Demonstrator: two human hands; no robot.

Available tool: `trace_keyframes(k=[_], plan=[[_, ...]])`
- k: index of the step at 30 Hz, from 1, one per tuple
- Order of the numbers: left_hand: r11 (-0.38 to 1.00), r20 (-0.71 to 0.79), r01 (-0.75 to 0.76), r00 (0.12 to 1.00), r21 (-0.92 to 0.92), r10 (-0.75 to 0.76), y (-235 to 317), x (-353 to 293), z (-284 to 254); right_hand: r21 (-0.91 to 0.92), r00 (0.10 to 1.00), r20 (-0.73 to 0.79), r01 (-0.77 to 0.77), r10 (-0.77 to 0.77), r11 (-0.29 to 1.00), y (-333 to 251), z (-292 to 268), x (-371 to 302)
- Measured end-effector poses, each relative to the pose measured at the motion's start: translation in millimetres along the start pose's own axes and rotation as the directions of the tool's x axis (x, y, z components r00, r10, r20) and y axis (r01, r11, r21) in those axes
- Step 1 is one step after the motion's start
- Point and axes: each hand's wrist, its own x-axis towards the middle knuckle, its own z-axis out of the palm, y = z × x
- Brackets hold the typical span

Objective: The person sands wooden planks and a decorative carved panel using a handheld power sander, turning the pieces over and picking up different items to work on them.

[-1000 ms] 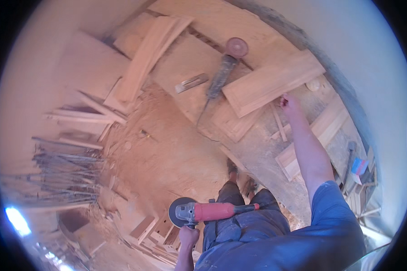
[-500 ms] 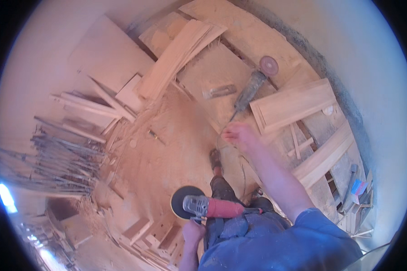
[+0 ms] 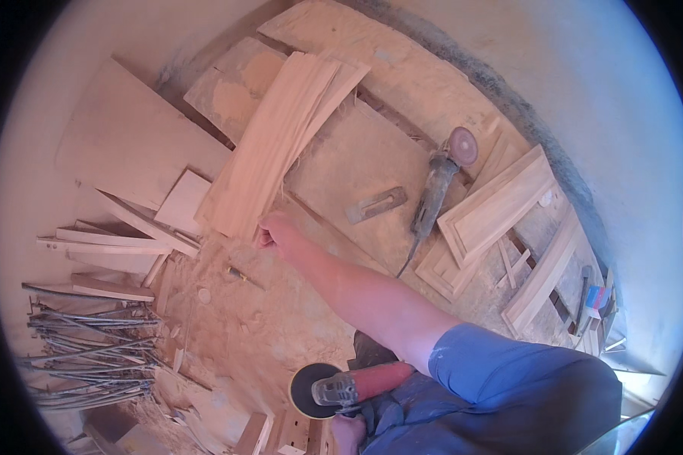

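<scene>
Gripping the red angle grinder (image 3: 357,385) low by my lap, left hand (image 3: 347,434) wrapped around its body, disc turned away from my legs. Right hand (image 3: 277,231) reaches out, fingers closed on the near end of the long pale plank stack (image 3: 277,148). Beyond lies a second grinder (image 3: 439,182), parked on sawdust-covered boards.

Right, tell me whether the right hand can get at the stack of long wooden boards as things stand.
Probably yes: the right hand is already at the near end of the stack of long wooden boards, with nothing between them. Actual contact can't be told.
</scene>
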Motion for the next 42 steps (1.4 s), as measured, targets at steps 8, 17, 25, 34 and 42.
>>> trace_keyframes(k=[8, 17, 25, 34, 42], plan=[[0.967, -0.105, -0.02, 0.994, -0.255, -0.007, 5, -5, -17, 0.028, 0.984, -0.147, -0.096, 0.099, 0.995, 8, -6, 36], [0.958, -0.035, 0.058, 0.997, -0.282, -0.07, -33, -5, -5, -0.205, 0.985, 0.164, 0.085, -0.052, 0.975, -3, -64, -84], [0.987, -0.026, -0.074, 0.997, -0.14, 0.071, -1, -14, -5, -0.49, 0.826, -0.43, 0.125, -0.364, 0.863, -2, -159, -173], [0.946, -0.097, -0.31, 0.943, 0.093, 0.319, -56, -17, 71, -0.673, 0.714, -0.544, -0.06, -0.44, 0.737, 75, -385, -489], [0.729, 0.102, -0.609, 0.785, 0.314, 0.611, -165, 76, 98, -0.705, 0.458, -0.709, -0.45, -0.535, 0.549, 225, -539, -871]])
